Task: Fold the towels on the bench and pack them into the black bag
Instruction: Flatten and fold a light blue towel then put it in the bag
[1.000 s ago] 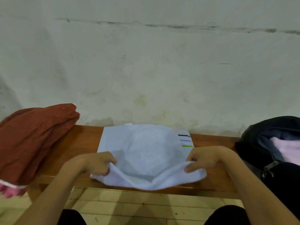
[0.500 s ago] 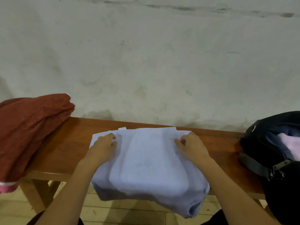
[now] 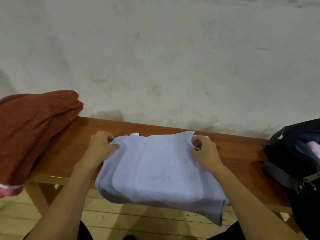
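The light blue towel [image 3: 159, 167] lies doubled over on the wooden bench [image 3: 239, 151], its near fold sagging off the front edge toward the floor. A second ago only its near edge was raised off the bench front, the rest spread flat with a striped band showing at its right side. That edge has since been carried over to the far side, and the stripes are now covered. Half a second ago the hands were already at the far corners. They have barely shifted, though the top layer looks smoother and sits a little squarer.

The left hand [image 3: 101, 147] pinches the far left corner, thumb against curled fingers with the cloth between them. The right hand [image 3: 202, 149] does the same at the far right corner, fingers bent in tight on the fabric. A small white tag [image 3: 134, 134] pokes out at the far edge, just beside the left hand.

At the left end of the bench the rust-red towel [image 3: 34, 130] is heaped as before, with a pink strip [image 3: 8, 191] showing beneath it. At the right end the black bag [image 3: 292, 158] stands open, with something pale pink [image 3: 314, 148] inside. The bag lies well apart from the blue towel, with bare wood between them. Behind everything runs a stained, whitish wall [image 3: 155, 58].
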Available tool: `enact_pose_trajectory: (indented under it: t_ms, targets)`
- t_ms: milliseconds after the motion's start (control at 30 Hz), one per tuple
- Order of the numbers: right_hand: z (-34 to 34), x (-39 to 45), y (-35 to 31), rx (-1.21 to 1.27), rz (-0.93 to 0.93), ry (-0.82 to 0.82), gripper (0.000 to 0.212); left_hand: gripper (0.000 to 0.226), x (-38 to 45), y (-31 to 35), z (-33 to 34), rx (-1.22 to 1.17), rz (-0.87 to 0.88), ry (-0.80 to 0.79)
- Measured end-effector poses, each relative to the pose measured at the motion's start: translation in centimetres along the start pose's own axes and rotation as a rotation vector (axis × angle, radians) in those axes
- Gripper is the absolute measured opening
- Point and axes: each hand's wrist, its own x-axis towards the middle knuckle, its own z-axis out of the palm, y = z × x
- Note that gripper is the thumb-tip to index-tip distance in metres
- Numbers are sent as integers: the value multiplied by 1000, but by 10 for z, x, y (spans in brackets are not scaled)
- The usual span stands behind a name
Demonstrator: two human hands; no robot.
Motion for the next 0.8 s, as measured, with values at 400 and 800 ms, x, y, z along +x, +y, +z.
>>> enact_pose_trajectory:
  t_ms: [400, 800]
  targets:
    - [-5, 2, 3, 193, 121, 127, 15, 28, -28, 8, -15, -199, 261, -543]
    - [-5, -1, 7, 451, 133, -24, 14, 22, -19, 1, -13, -193, 244, -472]
